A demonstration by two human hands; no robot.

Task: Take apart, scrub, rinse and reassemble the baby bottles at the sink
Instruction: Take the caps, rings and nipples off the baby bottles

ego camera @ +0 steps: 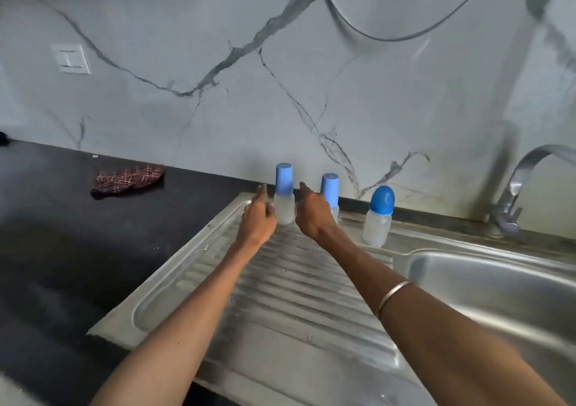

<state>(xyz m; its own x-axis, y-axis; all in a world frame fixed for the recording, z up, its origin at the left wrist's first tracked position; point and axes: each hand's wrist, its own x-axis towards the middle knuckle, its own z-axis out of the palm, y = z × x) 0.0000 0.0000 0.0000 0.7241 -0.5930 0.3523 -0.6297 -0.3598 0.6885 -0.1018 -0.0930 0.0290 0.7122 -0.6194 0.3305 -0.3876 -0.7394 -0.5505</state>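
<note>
Reaching toward the back of the draining board (280, 287), both hands flank the leftmost bottle (284, 200), which stands upright near the middle of the frame against the marble wall. The left hand (258, 218) is just to the left of its cloudy body, the right hand (311, 215) just to the right; the fingers of both look loosely spread and hold nothing, though motion blur hides whether any fingertip touches the plastic. A second bottle (331, 195) with the same tall pale-blue cap stands partly hidden behind the right hand, and a third bottle (378, 218) with a rounded darker blue cap stands further right, apart from the others. All three appear capped and whole, so the dismantling seems not yet begun.

To do this step well, I would wrap one hand round the clear body low down, where it is widest, and let the other take the cap, pulling it straight up instead of sideways so the neighbouring bottle is not knocked over. The board is ribbed and sloped, so a light bottle may tip easily; lifting it clear before twisting off the collar seems safer. The basin (498, 284) lies at lower right with the tap (523, 187) above it, a sensible place to carry the parts. A dark patterned cloth (127, 178) lies on the black tabletop (62, 249) at left.
</note>
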